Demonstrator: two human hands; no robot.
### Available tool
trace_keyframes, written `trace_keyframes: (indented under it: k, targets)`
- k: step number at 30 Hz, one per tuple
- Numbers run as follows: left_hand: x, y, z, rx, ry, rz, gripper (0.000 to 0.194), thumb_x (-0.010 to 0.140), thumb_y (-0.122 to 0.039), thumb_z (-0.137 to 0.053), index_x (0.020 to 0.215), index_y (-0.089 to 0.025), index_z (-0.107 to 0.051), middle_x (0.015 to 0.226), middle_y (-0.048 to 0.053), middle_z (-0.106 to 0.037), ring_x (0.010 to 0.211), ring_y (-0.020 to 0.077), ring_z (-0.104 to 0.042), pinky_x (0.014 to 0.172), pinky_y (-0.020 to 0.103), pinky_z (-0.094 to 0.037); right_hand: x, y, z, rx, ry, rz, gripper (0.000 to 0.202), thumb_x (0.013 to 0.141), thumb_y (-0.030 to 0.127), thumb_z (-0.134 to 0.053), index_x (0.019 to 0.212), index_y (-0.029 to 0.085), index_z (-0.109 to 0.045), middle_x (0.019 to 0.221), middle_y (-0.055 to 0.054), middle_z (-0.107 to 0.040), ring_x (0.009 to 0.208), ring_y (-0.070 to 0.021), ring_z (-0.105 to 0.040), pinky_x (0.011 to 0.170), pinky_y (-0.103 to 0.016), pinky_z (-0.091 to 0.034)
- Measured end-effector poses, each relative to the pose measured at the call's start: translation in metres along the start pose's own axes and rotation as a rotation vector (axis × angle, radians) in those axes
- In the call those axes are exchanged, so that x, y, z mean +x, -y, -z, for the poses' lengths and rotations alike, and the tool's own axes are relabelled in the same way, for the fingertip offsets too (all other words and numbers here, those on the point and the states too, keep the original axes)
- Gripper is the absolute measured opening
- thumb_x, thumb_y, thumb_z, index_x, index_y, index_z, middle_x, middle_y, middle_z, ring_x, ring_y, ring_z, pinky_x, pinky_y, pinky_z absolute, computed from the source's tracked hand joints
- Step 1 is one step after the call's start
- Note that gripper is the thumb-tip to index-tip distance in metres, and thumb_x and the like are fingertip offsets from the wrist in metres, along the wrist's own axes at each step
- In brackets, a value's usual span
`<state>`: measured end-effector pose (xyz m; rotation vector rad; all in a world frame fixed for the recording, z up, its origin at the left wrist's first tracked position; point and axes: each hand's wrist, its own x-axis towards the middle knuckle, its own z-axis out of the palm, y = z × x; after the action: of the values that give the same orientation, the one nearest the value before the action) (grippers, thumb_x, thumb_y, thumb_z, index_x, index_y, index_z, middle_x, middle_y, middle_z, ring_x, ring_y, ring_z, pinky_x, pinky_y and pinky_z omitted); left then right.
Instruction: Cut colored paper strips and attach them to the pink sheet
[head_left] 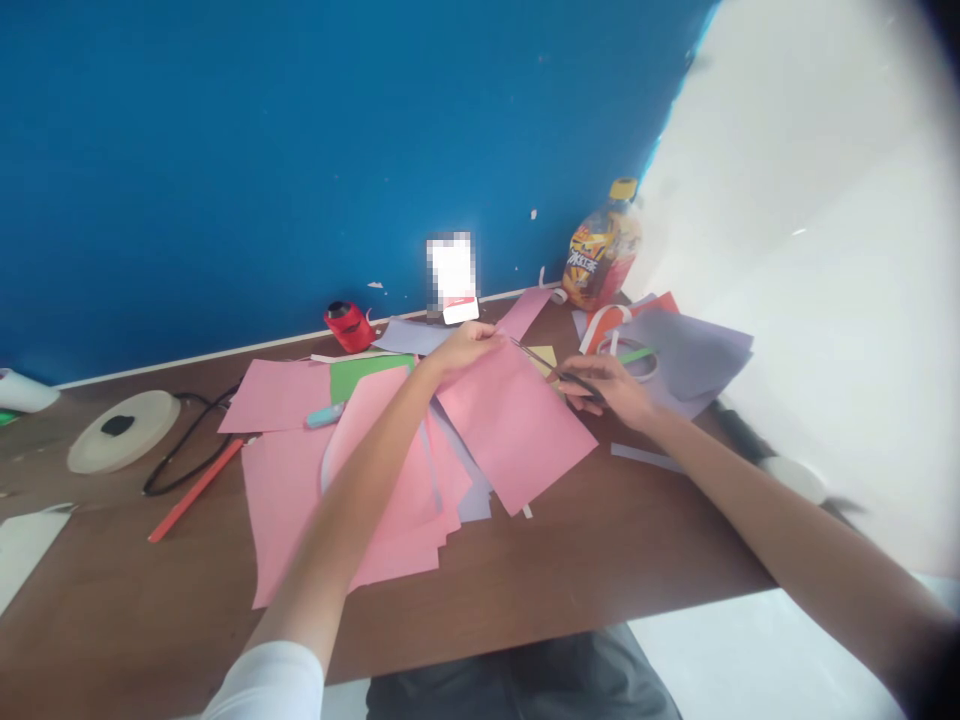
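Note:
A pink sheet of paper [517, 425] hangs tilted over the table, its upper corner pinched by my left hand [469, 347]. My right hand [600, 388] grips dark-handled scissors [574, 382], with fingers wrapped about the handles. The scissor blades reach leftward to the sheet's top edge, close to my left fingertips; whether they are apart is too small to tell. Under my left forearm lies a stack of pink sheets [401, 545], with lilac paper [474, 495] showing beneath. A green sheet [364, 375] and a light-blue pen-like tool [324, 416] lie left of my left hand.
Behind my right hand are a tape roll [649, 370], grey-lilac papers [690, 350] and a drink bottle [600, 250] against the wall. A red roll [349, 327] stands at the back. Farther left are a red strip [196, 490], a black cord [169, 488] and a round whitish lid [142, 445].

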<state>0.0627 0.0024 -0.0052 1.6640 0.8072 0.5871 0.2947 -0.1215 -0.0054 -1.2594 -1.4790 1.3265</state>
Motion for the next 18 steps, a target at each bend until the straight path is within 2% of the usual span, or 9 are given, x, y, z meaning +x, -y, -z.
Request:
trace_keyframes:
  k: [11,15,18]
  targets:
    - [0.001,0.001,0.002,-0.089,0.022,0.039,0.040,0.076,-0.052,-0.068,0.088,-0.014,-0.069,0.080,0.003,-0.064,0.069,0.0131,-0.057,0.067,0.027,-0.042,0.002,-0.009,0.004,-0.035,0.012,0.013,0.024,0.078,0.040,-0.069,0.088,0.018,-0.067,0.053,0.003,-0.051,0.043,-0.0081,-0.038,0.040,-0.024,-0.026]
    - [0.000,0.003,0.001,-0.136,0.051,0.043,0.041,0.076,-0.052,-0.069,0.092,-0.014,-0.070,0.085,0.005,-0.066,0.073,0.0148,-0.060,0.072,0.030,-0.045,0.003,-0.013,0.003,-0.079,0.019,0.034,0.027,0.077,0.043,-0.071,0.089,0.019,-0.066,0.054,0.004,-0.049,0.044,-0.0080,-0.038,0.043,-0.024,-0.028]
    - [-0.001,0.001,0.000,-0.150,0.059,0.039,0.042,0.076,-0.052,-0.069,0.094,-0.014,-0.070,0.088,0.006,-0.067,0.076,0.0157,-0.061,0.075,0.032,-0.046,0.004,-0.015,0.001,-0.111,-0.005,0.062,0.031,0.076,0.047,-0.070,0.092,0.020,-0.067,0.061,0.003,-0.054,0.048,-0.0096,-0.043,0.046,-0.025,-0.032]
